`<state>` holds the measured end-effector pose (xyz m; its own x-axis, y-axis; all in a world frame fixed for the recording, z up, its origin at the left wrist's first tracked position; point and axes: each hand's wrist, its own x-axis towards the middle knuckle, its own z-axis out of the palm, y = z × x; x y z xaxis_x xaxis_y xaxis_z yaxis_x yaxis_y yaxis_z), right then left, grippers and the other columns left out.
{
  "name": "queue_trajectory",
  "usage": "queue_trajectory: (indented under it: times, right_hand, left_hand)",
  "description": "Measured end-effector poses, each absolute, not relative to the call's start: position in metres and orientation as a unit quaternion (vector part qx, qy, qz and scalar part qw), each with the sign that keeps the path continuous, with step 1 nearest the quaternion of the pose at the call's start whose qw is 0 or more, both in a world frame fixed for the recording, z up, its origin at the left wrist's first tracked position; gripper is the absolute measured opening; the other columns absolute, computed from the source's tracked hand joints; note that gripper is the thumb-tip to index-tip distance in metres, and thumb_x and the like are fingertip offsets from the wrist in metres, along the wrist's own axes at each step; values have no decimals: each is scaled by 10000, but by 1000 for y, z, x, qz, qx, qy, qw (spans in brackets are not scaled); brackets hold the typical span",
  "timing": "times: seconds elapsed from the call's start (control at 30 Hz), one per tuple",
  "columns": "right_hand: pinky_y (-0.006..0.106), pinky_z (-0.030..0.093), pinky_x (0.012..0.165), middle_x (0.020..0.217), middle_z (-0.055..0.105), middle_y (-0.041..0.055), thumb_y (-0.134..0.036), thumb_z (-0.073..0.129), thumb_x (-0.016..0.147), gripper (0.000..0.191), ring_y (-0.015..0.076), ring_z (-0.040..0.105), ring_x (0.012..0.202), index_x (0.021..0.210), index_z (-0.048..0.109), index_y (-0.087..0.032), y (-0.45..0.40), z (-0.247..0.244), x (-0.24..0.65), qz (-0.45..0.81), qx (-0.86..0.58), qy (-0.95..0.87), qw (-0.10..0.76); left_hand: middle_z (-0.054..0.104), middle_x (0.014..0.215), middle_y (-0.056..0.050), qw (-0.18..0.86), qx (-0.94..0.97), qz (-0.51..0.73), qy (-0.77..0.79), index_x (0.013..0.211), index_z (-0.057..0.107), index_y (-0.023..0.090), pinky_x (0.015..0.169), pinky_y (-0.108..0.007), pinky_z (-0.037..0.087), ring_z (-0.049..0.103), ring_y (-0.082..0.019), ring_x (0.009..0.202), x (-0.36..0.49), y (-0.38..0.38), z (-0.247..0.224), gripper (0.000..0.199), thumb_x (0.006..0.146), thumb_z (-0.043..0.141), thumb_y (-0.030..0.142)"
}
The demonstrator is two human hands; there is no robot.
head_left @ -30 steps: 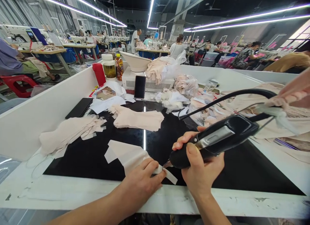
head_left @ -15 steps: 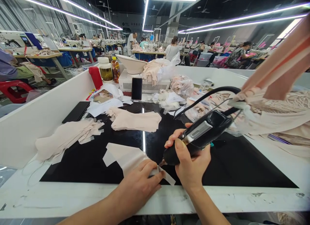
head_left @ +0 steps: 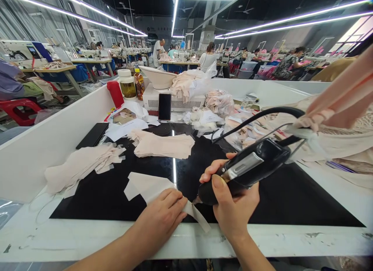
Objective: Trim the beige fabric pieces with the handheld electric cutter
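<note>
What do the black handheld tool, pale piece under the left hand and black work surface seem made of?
Handheld tool: probably hard plastic, glossy black, with highlights. Pale piece: likely thin, matte fabric; its free end curves softly. Black work surface: smooth and glossy, perhaps glass or acrylic, as it reflects a light.

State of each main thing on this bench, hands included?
Left hand, laid on the cloth piece
Right hand, closed around the black tool
Black tool, tilted, tip low beside the cloth piece
Cloth piece, lying loosely spread
Middle cloth stack, layered flat
Left cloth stack, edges uneven
Phone, upright, screen dark
Jar, lid on
Bottle, capped
</note>
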<state>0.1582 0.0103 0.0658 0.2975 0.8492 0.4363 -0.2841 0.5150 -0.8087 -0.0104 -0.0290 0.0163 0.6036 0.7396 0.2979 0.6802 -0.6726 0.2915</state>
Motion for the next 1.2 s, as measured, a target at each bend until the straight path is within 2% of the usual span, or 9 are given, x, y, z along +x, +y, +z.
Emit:
queue_trajectory:
  times: [0.13,0.3,0.53,0.8,1.2]
  right_hand:
    - [301,599,654,836,694,-50,-127,782,820,424,123,646,630,1169,590,-273,10,66,158,383,-306,-455,743]
    - [287,580,610,829,693,-45,-150,802,824,430,125,636,619,1178,593,-276,8,65,158,381,-314,-450,744]
    - [305,579,613,839,692,-39,-207,816,837,407,134,658,622,1173,597,-275,10,64,159,381,-322,-446,743]
    - [324,586,625,831,683,-43,-222,819,828,403,139,648,627,1164,603,-277,21,63,151,386,-303,-447,748]
    - [308,579,637,829,667,-51,-244,786,858,390,122,641,610,1185,576,-281,26,63,146,385,-312,-443,747]
  left_hand:
    - [676,1188,-110,59,901,192,384,1253,615,143,1001,-402,598,653,-246,1127,-14,-31,17,229,1116,443,208]
    - [671,1141,-95,51,900,177,396,1256,608,158,972,-416,607,657,-253,1073,-10,-33,15,202,1066,581,223]
    - [653,1195,-113,19,901,156,405,1321,582,163,982,-430,593,636,-292,1125,-6,-36,4,397,968,747,241]
    - [633,1200,-111,31,899,177,400,1299,580,155,990,-414,583,620,-276,1109,-8,-37,9,347,991,717,235]
    - [589,1177,-86,62,889,166,421,1347,572,213,991,-434,576,582,-283,1117,-11,-37,11,437,953,761,216]
